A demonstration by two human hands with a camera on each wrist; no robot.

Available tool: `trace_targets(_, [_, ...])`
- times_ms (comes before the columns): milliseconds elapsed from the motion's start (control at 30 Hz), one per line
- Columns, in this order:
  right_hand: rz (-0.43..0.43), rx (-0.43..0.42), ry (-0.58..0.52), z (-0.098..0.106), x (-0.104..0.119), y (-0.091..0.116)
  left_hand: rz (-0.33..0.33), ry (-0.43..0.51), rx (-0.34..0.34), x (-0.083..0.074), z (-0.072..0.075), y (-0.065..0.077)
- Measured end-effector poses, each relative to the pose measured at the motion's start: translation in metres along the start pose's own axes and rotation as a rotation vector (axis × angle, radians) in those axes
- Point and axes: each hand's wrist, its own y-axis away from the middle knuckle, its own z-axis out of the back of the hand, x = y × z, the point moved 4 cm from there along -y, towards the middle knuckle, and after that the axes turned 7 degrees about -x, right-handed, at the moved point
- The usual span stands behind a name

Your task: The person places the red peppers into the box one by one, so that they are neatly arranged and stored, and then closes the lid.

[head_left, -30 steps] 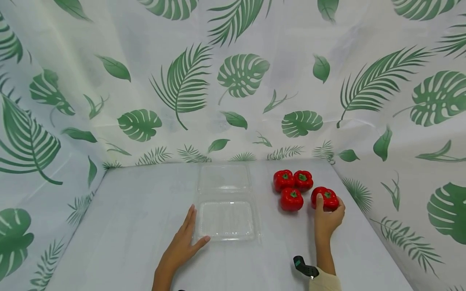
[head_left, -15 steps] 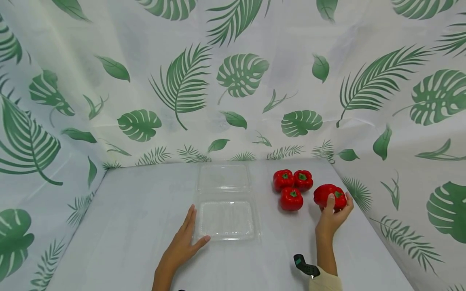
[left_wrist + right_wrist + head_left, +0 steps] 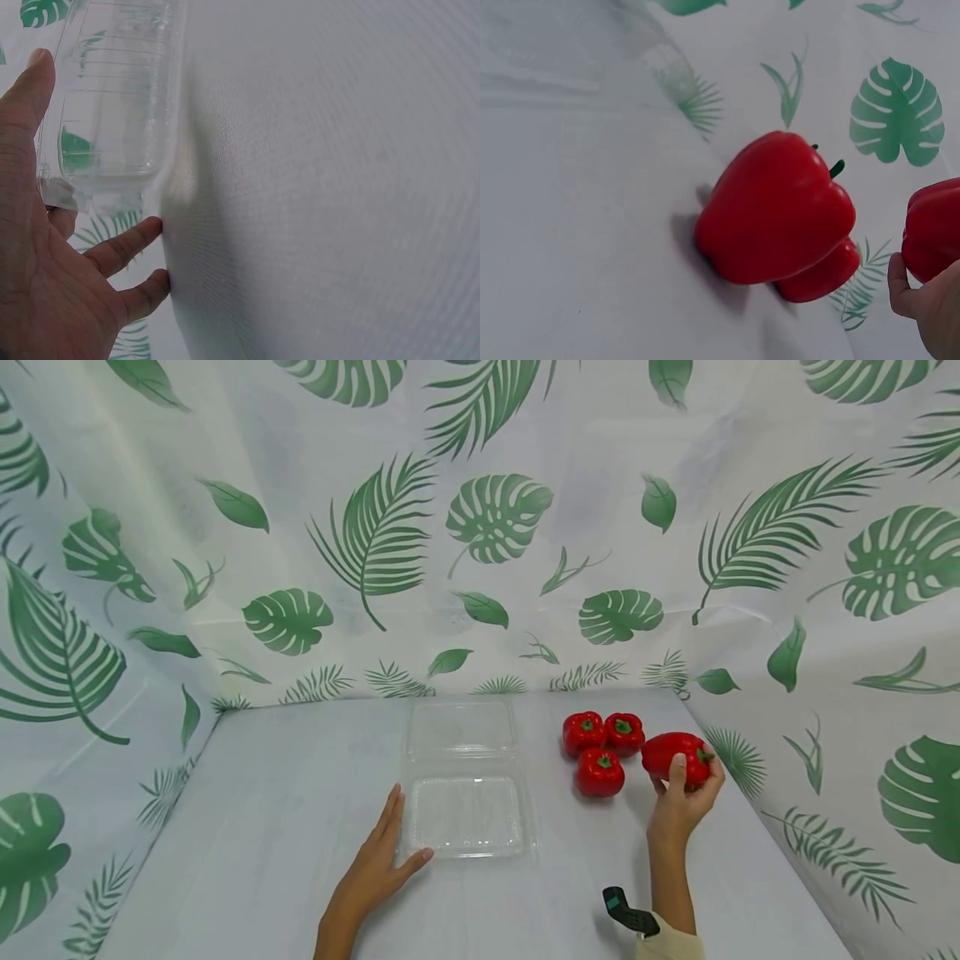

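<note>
Along the left side of the frame and across its upper half hangs a white sheet printed with green leaves (image 3: 420, 410), around a pale grey-white tabletop (image 3: 262, 793). At lower left of centre the person's left hand (image 3: 371, 864) lies beside the container's left edge, fingers straight, thumb spread away toward its near corner. The clear plastic rectangular container (image 3: 467, 817) sits at lower centre, its transparent lid (image 3: 460, 727) folded back flat toward the sheet. Right of centre, three glossy red bell peppers (image 3: 600, 774) stand in a tight cluster, green stems up: two behind, one in front. Below them, at lower right, a black device (image 3: 630, 914) juts from the right wrist beside a beige sleeve (image 3: 670, 942). Just right of the cluster, the right hand (image 3: 681, 806) grips a fourth red bell pepper (image 3: 663, 753), thumb across its near side; this pepper is tipped sideways, its stem pointing right.
</note>
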Motion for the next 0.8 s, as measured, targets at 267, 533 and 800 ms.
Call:
trace_targets(267, [0.002,0.091,-0.015,-0.011,0.01,0.009,0.005,0.01,0.006,0.0,0.0,0.0])
trace_targets(533, [-0.008,0.208,0.008,-0.026,0.011,0.023,0.007,0.003,0.005,0.001,-0.001,0.0])
trace_targets(800, [-0.03,0.274,0.045,-0.039,0.009,0.036,0.031,0.003,0.018,0.001,-0.001,0.0])
